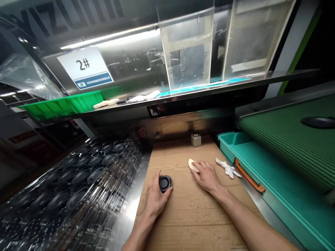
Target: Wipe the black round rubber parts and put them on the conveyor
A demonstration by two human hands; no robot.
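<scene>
My left hand (155,195) is wrapped around a small round black plastic part (165,183), with a ring-shaped recess facing up, low over the cardboard sheet (183,212). Farther right, the fingers of my right hand (205,174) are closed on a flat cream-coloured pad (193,165) with a curved edge; the fingers cover part of it. A crumpled white glove or cloth (229,168) lies just right of that hand. Toward the back of the cardboard stands a small pale square bottle (196,140) with a dark top.
Stacked clear trays of round black parts (89,167) fill the left side. On the right are a teal bin (282,195) with an orange handle (248,177) and a green conveyor belt (293,139) carrying a black disc (318,122). A shelf above holds a green bin (62,106).
</scene>
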